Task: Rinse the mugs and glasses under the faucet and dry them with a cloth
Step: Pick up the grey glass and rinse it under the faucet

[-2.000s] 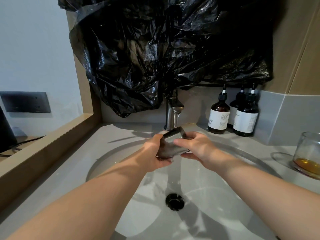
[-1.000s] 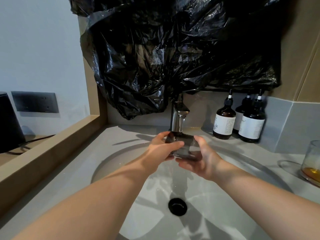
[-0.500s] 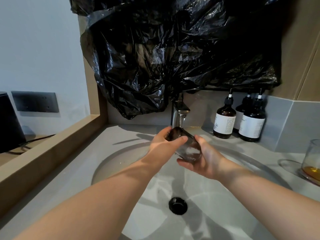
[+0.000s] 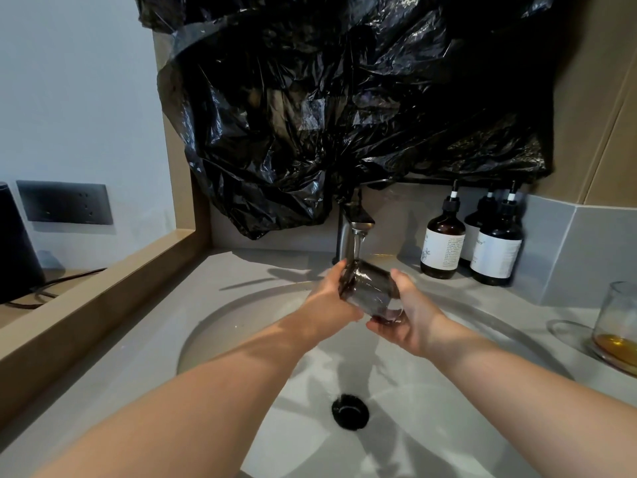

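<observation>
Two limbs of the person are shown, each cut off by the lower edge of the view, so that nothing above the forearm is seen. The left forearm (image 4: 206, 391) is shown bare along its whole visible length; it is widest at the frame edge and tapers evenly to the wrist. The right forearm (image 4: 517, 381) is likewise bare and tapers in the same way. The left hand (image 4: 327, 305) and the right hand (image 4: 410, 319) are uncovered. The left forearm is crossed by a soft band of shadow near the wrist. Nail detail cannot be made out
</observation>
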### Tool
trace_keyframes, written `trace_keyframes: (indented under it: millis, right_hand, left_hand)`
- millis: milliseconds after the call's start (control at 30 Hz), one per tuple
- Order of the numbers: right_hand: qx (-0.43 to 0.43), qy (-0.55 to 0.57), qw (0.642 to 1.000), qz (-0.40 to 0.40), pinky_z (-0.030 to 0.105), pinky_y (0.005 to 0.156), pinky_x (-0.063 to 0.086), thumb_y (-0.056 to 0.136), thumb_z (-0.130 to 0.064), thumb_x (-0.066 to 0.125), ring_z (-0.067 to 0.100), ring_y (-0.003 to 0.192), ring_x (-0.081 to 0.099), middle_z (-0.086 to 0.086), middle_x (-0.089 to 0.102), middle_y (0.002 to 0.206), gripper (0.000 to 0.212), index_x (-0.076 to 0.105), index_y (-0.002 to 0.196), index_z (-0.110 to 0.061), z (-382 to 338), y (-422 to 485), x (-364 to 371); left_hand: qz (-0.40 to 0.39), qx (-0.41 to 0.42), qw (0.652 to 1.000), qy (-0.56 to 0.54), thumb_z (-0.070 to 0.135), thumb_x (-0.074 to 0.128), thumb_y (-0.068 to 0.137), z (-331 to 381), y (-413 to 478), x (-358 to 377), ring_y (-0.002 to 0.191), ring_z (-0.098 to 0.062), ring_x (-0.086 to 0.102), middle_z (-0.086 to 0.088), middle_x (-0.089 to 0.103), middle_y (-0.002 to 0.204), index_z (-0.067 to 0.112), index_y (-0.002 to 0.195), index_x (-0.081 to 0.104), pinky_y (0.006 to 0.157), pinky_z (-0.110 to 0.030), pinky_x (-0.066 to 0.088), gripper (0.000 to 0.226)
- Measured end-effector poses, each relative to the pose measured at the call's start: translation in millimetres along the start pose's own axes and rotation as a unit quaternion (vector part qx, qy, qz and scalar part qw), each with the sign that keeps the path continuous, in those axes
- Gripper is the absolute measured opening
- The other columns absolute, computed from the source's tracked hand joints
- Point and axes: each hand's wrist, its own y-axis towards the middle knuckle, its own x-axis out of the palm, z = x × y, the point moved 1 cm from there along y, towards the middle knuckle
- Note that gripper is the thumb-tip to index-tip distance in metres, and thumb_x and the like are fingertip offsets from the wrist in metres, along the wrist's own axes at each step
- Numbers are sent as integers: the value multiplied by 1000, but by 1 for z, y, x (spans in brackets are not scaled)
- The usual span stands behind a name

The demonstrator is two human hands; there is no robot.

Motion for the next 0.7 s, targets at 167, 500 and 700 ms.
trace_keyframes:
  millis: [167,500,700]
  right_hand:
    - [-79,-131,988,-26,34,60,56,89,-48,58,27,85,62,11,61,111,41,50,117,-19,-3,-6,6]
    - [-180,-293,939,11,36,64,58,89,-54,52,27,94,62,9,60,107,46,56,118,-17,-20,-17,22]
    - [-370,-418,825,89,36,111,23,98,-47,35,19,140,27,-2,26,154,53,31,146,-25,-79,-30,23]
  left_hand:
    - [44,32,984,171,12,78,72,-8,4,-16,116,-15,49,7,42,129,34,149,20,86,-17,43,99]
    - [84,15,978,189,28,84,61,-4,6,-3,84,-10,64,7,63,102,26,129,43,71,-27,56,79]
    - [134,59,936,321,34,78,67,6,5,-11,98,-18,58,4,59,111,26,129,41,81,-32,51,72]
